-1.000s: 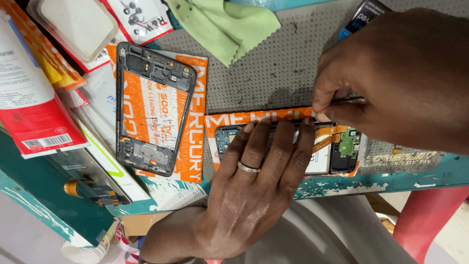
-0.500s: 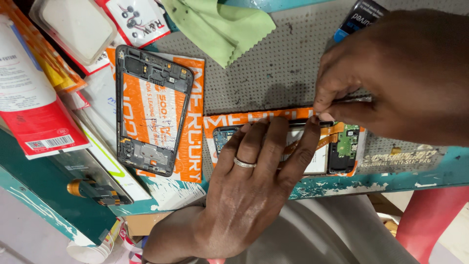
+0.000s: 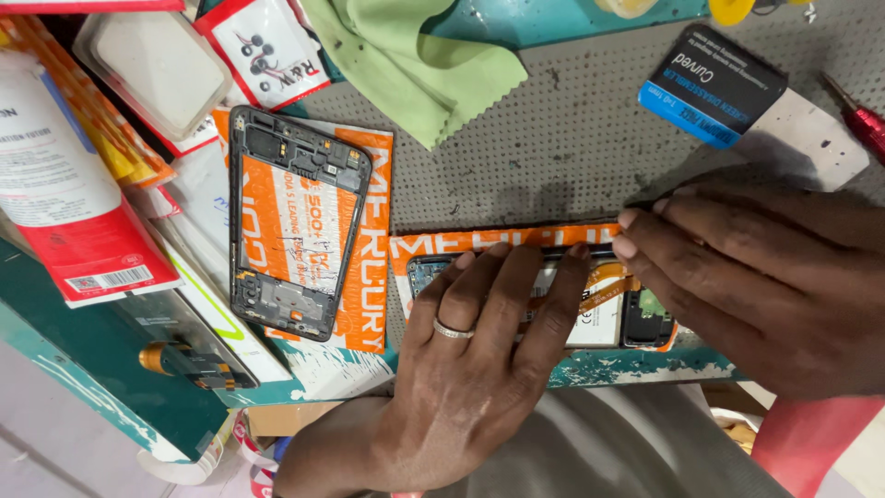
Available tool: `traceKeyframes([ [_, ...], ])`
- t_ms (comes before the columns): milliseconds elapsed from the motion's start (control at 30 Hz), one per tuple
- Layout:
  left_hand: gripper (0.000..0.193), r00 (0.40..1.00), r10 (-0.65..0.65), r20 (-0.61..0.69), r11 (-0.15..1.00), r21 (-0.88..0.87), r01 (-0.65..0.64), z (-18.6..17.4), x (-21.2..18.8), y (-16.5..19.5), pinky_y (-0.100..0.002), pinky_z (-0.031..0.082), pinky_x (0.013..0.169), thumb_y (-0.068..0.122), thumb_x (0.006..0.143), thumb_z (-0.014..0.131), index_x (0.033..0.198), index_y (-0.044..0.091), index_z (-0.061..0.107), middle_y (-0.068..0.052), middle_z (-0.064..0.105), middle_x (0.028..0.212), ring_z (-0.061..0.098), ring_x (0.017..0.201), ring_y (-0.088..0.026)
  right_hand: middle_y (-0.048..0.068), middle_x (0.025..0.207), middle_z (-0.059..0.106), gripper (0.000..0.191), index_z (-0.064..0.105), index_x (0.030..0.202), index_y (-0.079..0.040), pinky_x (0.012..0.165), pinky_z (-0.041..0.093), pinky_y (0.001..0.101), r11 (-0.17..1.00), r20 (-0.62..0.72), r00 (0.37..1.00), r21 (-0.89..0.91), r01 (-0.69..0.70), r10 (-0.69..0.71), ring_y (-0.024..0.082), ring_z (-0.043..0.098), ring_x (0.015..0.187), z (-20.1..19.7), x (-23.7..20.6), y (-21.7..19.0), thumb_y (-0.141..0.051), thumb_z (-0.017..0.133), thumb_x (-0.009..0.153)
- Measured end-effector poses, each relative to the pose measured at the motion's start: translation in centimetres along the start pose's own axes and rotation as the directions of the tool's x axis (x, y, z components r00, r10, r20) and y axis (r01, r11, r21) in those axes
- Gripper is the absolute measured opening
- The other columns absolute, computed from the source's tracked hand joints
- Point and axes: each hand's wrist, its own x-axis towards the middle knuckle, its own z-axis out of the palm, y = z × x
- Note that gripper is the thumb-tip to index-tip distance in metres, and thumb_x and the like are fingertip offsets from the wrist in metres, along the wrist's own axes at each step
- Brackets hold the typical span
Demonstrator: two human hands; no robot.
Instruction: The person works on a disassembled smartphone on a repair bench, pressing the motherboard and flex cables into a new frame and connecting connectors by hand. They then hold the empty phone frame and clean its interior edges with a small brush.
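Lying at the far right is a black and blue box (image 3: 712, 86), and a red and white package (image 3: 64, 212) is sitting far left. The left hand (image 3: 470, 369) is pressing flat, fingers spread, on the open phone (image 3: 599, 300) at the near edge. The right hand (image 3: 765, 286) is pinching a thin tool, mostly hidden, just above it.

A grey perforated work mat (image 3: 553, 148) covers the teal bench (image 3: 111, 369). On the mat lie a green cloth (image 3: 415, 65) at its top edge, a black-and-blue box (image 3: 712, 85) right of the cloth, and an opened phone (image 3: 608, 309) below the cloth, near the bench's front edge. An empty phone frame (image 3: 295, 221) lies left of the mat.
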Motion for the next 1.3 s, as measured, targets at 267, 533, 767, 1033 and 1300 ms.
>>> traceKeyframes([
  [267,0.049,0.999,0.034,0.007,0.999,-0.038,-0.033,-1.7,2.0,0.7,-0.04,0.045,0.099,0.026,0.098,0.068,0.146,0.015,0.062,-0.01,0.053,0.143,0.051,0.125,-0.027,0.018,0.125,0.07,0.073,0.072,0.119,0.005,0.092,0.056,0.045,0.975,-0.06,0.974,0.057,-0.214,0.218,0.033,0.065,0.111,-0.3,-1.7,-1.2,-0.059,0.061,0.085],
  [533,0.028,0.977,0.112,0.179,0.928,-0.369,-0.038,-5.2,7.7,0.5,-0.048,0.055,0.083,0.005,0.088,0.067,0.117,0.002,0.067,-0.015,0.065,0.114,0.065,0.1,-0.036,0.007,0.123,0.066,0.074,0.073,0.131,-0.012,0.081,0.052,0.0401,0.866,0.014,0.869,-0.094,-0.491,0.494,0.025,0.063,0.103,-1.6,-3.9,-5.2,-0.064,0.064,0.079],
  [767,0.009,0.938,0.212,0.276,0.838,-0.545,-0.029,-4.5,11.3,-0.4,-0.051,0.049,0.068,0.007,0.088,0.072,0.086,0.001,0.066,-0.018,0.066,0.08,0.066,0.079,-0.041,0.009,0.119,0.065,0.078,0.071,0.134,-0.013,0.079,0.053,0.0418,0.846,0.031,0.845,-0.028,-0.533,0.534,0.027,0.063,0.1,-1.6,-4.9,-6.5,-0.06,0.07,0.073],
  [1033,0.009,0.919,0.314,0.24,0.812,-0.569,-0.13,-4.2,12.0,0.3,-0.05,0.052,0.071,0.007,0.091,0.071,0.086,0.002,0.066,-0.016,0.068,0.08,0.068,0.081,-0.039,0.008,0.119,0.064,0.081,0.071,0.136,-0.012,0.074,0.053,0.041,0.852,-0.009,0.852,-0.034,-0.523,0.523,0.026,0.061,0.098,-1.8,-5.3,-6.9,-0.06,0.071,0.07],
  [1300,0.011,0.914,0.329,0.238,0.824,-0.544,-0.155,-4.1,12.7,0.9,-0.052,0.052,0.074,0.012,0.097,0.067,0.09,0.003,0.067,-0.017,0.069,0.084,0.067,0.083,-0.04,0.01,0.118,0.064,0.079,0.072,0.131,-0.009,0.08,0.054,0.0431,0.844,-0.012,0.845,0.049,-0.533,0.534,0.029,0.063,0.1,-1.6,-5.9,-6.5,-0.058,0.073,0.069],
])
